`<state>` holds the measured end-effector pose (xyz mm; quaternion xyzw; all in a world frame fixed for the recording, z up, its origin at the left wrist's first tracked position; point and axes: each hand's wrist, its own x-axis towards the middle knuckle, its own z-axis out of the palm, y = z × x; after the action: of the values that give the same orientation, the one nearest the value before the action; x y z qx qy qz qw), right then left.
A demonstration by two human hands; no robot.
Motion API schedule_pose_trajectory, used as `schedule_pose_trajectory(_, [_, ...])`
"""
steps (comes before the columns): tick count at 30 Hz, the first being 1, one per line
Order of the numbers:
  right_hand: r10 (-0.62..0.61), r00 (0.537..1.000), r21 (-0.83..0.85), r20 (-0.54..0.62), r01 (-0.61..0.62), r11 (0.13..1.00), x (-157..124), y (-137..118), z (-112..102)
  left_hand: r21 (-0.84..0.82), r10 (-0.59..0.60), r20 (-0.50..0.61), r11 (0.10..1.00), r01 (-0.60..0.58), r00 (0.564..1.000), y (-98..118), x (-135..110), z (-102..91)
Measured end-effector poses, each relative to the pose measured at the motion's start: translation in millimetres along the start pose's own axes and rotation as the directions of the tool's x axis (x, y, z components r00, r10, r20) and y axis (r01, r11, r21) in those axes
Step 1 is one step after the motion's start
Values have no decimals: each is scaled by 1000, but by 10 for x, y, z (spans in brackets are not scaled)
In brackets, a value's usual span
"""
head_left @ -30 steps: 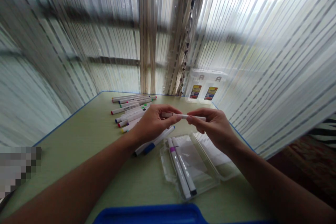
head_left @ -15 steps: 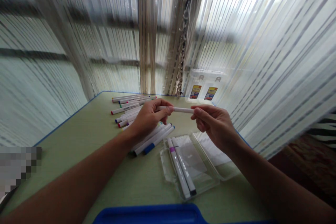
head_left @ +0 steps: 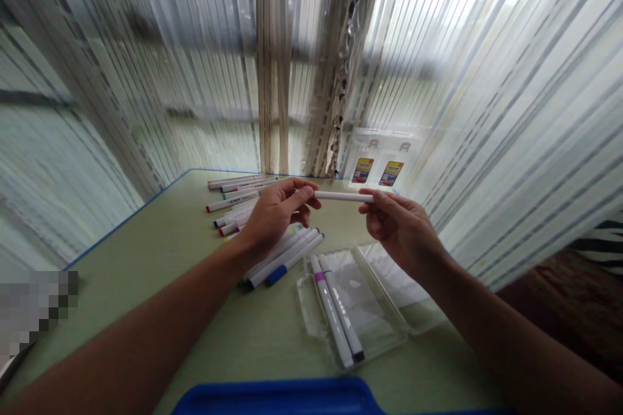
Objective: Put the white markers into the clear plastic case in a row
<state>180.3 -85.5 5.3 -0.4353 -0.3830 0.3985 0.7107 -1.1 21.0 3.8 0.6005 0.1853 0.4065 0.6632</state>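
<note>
A white marker is held level above the table between both hands. My left hand pinches its left end, and my right hand pinches the right end; the tips are hidden by the fingers. Below and in front lies an open clear plastic case. Two markers rest in its left half: one with a purple band and one with a dark end. Behind and under my left hand are several loose white markers, among them one with a blue cap.
The markers lie on a light green table with a blue edge. A clear case with two yellow labels stands upright at the back right, against the string curtains. A blue tray-like object is at the near edge.
My right hand has shifted slightly to the right along with its end of the marker, and more of the marker's shaft shows between the hands. The case and the loose markers stay put.
</note>
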Motion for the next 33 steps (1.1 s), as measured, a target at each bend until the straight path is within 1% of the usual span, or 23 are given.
schedule_pose_trajectory(3, [-7,999,28,-37,8,1000,26,19,-28,-8,11,-15,1000,-11,1000,7,4,-8])
schedule_pose_trajectory(6, [3,996,61,-84,2,998,57,30,-62,-25,18,3,1000,-18,1000,15,-3,-6])
schedule_pose_trajectory(13, [74,983,107,-168,-56,993,83,-2,-82,-71,30,80,997,-24,996,41,-43,10])
schedule_pose_trajectory(18, [134,968,152,-214,-102,983,84,-25,-56,-46,44,95,998,-40,995,67,-58,29])
schedule_pose_trajectory(21, [118,969,141,-217,-89,986,83,-17,-57,-9,47,85,999,-46,995,71,-56,44])
schedule_pose_trajectory(24, [83,976,83,-200,-68,994,75,5,-63,40,60,67,997,-63,996,54,-39,41])
schedule_pose_trajectory(29, [0,990,-19,-139,-2,1000,46,38,-54,135,83,49,987,-89,995,10,-6,-1])
schedule_pose_trajectory(33, [-31,997,-66,-77,26,997,18,51,-38,190,76,50,978,-84,996,1,-6,-16])
